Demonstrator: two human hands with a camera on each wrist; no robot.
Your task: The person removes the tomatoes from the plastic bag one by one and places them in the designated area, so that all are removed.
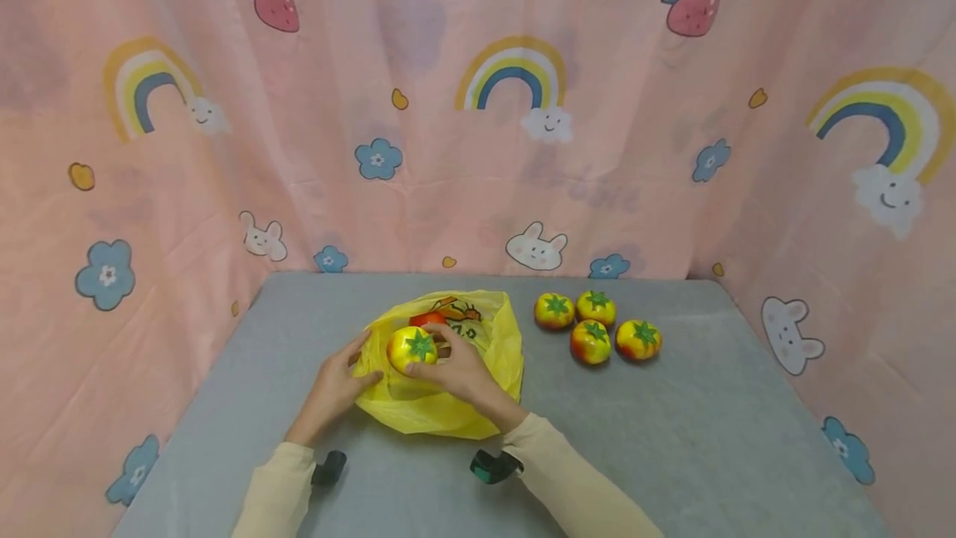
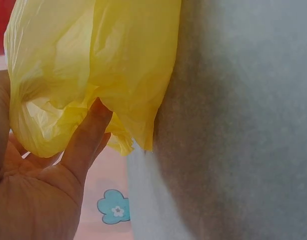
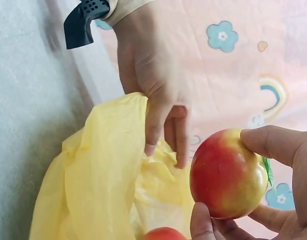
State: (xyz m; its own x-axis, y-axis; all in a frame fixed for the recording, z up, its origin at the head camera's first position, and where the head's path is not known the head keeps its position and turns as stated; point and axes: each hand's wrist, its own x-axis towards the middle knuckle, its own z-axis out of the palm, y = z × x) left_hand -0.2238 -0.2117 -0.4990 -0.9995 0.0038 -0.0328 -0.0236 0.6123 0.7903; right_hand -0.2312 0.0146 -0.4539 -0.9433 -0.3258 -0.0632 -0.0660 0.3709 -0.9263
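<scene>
A yellow plastic bag [image 1: 509, 347] stands with its mouth spread on the grey table. My left hand [image 1: 336, 382] holds the bag's left rim, the plastic caught between thumb and fingers, as the left wrist view of the bag [image 2: 128, 60] also shows. My right hand [image 1: 470, 372] grips a yellow-and-red tomato [image 1: 403, 347] with a green star-shaped top, over the bag's opening. In the right wrist view the thumb and fingers hold this tomato [image 3: 226, 175] from opposite sides. Inside the bag a red round item [image 1: 427, 320] shows, partly hidden.
Several more yellow-red tomatoes [image 1: 590, 342] sit grouped on the table [image 1: 709, 430], right of the bag. A pink patterned curtain [image 1: 448, 206] hangs behind the table and along both sides. Dark devices [image 1: 496, 467] are worn at both wrists.
</scene>
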